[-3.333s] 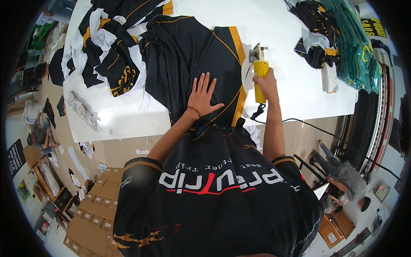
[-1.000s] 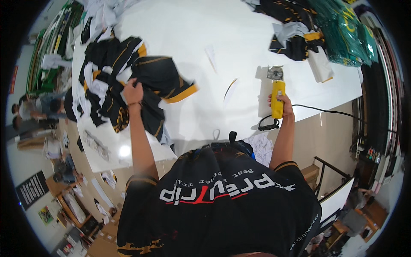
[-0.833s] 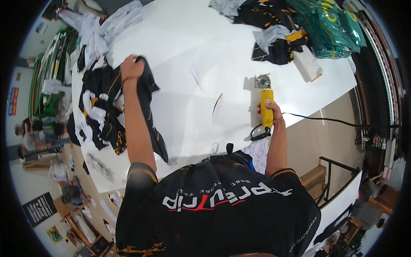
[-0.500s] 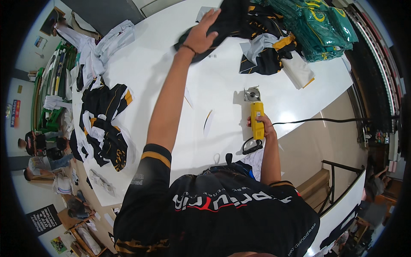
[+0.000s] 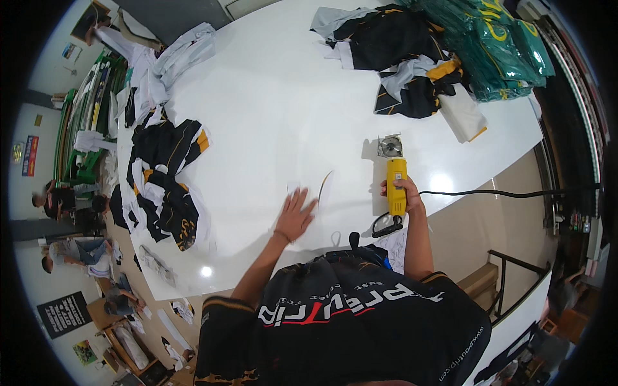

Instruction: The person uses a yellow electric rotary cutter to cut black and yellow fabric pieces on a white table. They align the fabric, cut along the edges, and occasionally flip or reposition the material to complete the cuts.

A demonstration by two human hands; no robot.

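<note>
My right hand (image 5: pixel 405 193) is wrapped round the body of a yellow electric rotary cutter (image 5: pixel 396 177), whose metal blade head points away from me near the right part of the white table (image 5: pixel 270 116). A black cord trails off from it to the right. My left hand (image 5: pixel 295 214) lies open with spread fingers at the table's near middle, over a small white scrap with a thin dark curved strip (image 5: pixel 325 183) beside the fingers.
A heap of black, white and orange cut fabric (image 5: pixel 161 154) lies at left. More fabric pieces (image 5: pixel 386 45) and teal plastic-wrapped bundles (image 5: pixel 499 55) lie far right. A black metal frame (image 5: pixel 508 264) stands beside the table. Other people (image 5: pixel 80 251) are at the left.
The black fabric piece that was under my left hand moved to the far right pile and was let go. My left hand came back near me. The cutter stays in my right hand.
</note>
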